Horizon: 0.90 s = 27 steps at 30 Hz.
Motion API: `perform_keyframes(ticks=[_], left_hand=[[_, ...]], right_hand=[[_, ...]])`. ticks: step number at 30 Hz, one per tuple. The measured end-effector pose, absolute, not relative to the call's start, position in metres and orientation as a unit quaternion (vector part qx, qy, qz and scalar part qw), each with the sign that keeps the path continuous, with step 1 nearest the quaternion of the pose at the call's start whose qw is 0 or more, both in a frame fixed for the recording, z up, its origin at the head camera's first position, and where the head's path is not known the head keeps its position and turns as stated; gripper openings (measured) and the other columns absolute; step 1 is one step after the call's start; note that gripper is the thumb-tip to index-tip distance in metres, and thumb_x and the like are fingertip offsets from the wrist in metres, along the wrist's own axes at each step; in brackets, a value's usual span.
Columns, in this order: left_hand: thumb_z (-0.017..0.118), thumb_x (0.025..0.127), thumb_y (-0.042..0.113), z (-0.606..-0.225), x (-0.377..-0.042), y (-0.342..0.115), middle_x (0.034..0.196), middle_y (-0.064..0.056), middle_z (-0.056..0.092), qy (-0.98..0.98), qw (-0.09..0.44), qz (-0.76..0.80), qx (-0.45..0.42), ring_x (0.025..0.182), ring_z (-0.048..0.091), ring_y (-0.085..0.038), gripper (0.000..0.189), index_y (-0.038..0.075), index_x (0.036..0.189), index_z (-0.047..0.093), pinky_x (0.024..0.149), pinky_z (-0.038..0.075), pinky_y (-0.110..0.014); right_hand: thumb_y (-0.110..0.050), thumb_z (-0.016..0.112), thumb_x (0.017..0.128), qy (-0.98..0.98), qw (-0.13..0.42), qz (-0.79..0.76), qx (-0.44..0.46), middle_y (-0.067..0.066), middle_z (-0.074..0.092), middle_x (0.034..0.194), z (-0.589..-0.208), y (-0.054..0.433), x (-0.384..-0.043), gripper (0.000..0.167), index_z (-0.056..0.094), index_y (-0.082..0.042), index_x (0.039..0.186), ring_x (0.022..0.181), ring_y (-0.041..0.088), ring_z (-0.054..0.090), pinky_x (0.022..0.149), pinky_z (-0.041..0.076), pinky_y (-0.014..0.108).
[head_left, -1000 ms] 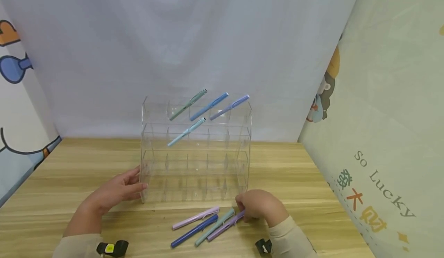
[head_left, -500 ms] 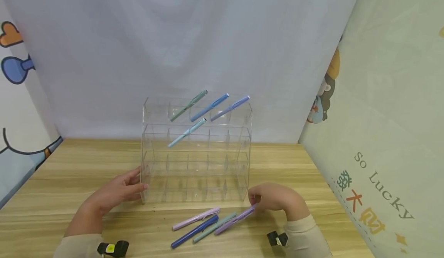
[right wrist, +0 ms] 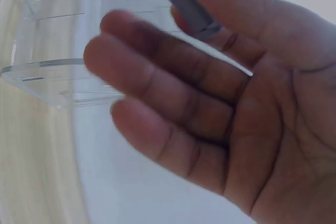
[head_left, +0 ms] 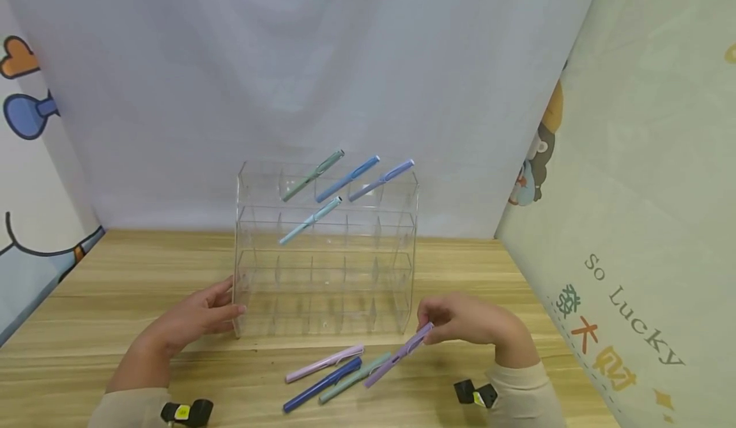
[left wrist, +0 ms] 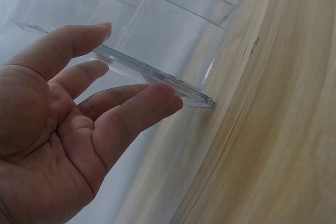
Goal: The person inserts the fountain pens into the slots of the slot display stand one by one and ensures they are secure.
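Observation:
My right hand (head_left: pixel 468 319) pinches a purple pen (head_left: pixel 397 358) by one end between thumb and index finger. The pen slants down to the left, its lower end over or beside a pale green pen (head_left: pixel 351 383). In the right wrist view the pen's end (right wrist: pixel 186 6) shows at the fingertips; the other fingers lie loosely bent. A clear acrylic pen rack (head_left: pixel 328 290) stands upright on the table. My left hand (head_left: pixel 192 316) grips the rack's left side panel, thumb on one side and fingers on the other, as the left wrist view shows the panel edge (left wrist: pixel 152 73).
A dark blue pen (head_left: pixel 322 386) and a pink pen (head_left: pixel 324 364) lie on the wooden table (head_left: pixel 126 275) before the rack. Its top tier holds a green pen (head_left: pixel 313 175), a blue pen (head_left: pixel 347 179) and a lavender pen (head_left: pixel 382 180); a light blue pen (head_left: pixel 310 220) sits one tier lower.
My right hand has moved right and slightly away from me, drawing the purple pen along and raising its held end. The pale green pen has shifted slightly. My left hand stays on the rack.

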<state>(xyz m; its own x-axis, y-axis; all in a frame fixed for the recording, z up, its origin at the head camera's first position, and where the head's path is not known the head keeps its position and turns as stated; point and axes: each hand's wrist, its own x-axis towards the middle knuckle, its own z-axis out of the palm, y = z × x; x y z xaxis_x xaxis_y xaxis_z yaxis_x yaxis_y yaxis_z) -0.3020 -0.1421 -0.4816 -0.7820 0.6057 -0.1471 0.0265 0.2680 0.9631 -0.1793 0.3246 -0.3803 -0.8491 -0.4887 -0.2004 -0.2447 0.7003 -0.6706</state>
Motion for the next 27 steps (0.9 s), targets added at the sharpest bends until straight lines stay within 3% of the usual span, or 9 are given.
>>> perform_keyframes(ticks=[4, 10, 15, 21, 27], left_hand=[[0.059, 0.099, 0.031, -0.481, -0.301, -0.142, 0.154, -0.033, 0.026, 0.755, 0.254, 0.568, 0.208, 0.132, 0.046, -0.045, 0.085, 0.008, 0.159, 0.003, 0.098, 0.052, -0.047], [0.059, 0.099, 0.031, -0.479, -0.300, -0.141, 0.155, -0.033, 0.025, 0.758, 0.254, 0.565, 0.205, 0.130, 0.049, -0.045, 0.085, 0.009, 0.159, 0.003, 0.098, 0.052, -0.048], [0.059, 0.099, 0.031, -0.480, -0.300, -0.141, 0.155, -0.033, 0.025, 0.756, 0.253, 0.567, 0.207, 0.131, 0.048, -0.045, 0.084, 0.009, 0.159, 0.004, 0.098, 0.052, -0.048], [0.059, 0.099, 0.031, -0.481, -0.301, -0.142, 0.155, -0.033, 0.025, 0.756, 0.253, 0.568, 0.206, 0.131, 0.047, -0.045, 0.084, 0.009, 0.159, 0.003, 0.098, 0.052, -0.048], [0.059, 0.099, 0.032, -0.480, -0.301, -0.142, 0.155, -0.032, 0.025, 0.754, 0.255, 0.569, 0.207, 0.132, 0.046, -0.045, 0.084, 0.009, 0.159, 0.003, 0.098, 0.052, -0.048]], right_hand=[[-0.022, 0.069, 0.093, 0.883, 0.179, -0.376, -0.218, -0.003, 0.071, 0.094, -0.377, 0.327, -0.177, 0.009, 0.065, -0.015, 0.097, 0.086, 0.011, 0.066, 0.074, 0.053, 0.025], [-0.015, 0.066, 0.095, 0.847, 0.156, -0.439, -0.255, 0.008, 0.071, 0.109, -0.373, 0.329, -0.175, 0.010, 0.063, -0.010, 0.103, 0.099, 0.017, 0.069, 0.083, 0.057, 0.029], [-0.004, 0.061, 0.096, 0.806, 0.130, -0.496, -0.294, 0.017, 0.069, 0.114, -0.368, 0.330, -0.173, 0.012, 0.060, -0.005, 0.108, 0.101, 0.017, 0.068, 0.083, 0.058, 0.030], [0.011, 0.052, 0.096, 0.746, 0.065, -0.561, -0.353, 0.017, 0.069, 0.117, -0.364, 0.329, -0.172, 0.019, 0.054, 0.002, 0.113, 0.103, 0.020, 0.069, 0.085, 0.057, 0.028], [0.016, 0.045, 0.096, 0.688, -0.007, -0.619, -0.380, 0.018, 0.069, 0.117, -0.365, 0.325, -0.178, 0.020, 0.047, 0.011, 0.115, 0.103, 0.027, 0.070, 0.087, 0.058, 0.041]])
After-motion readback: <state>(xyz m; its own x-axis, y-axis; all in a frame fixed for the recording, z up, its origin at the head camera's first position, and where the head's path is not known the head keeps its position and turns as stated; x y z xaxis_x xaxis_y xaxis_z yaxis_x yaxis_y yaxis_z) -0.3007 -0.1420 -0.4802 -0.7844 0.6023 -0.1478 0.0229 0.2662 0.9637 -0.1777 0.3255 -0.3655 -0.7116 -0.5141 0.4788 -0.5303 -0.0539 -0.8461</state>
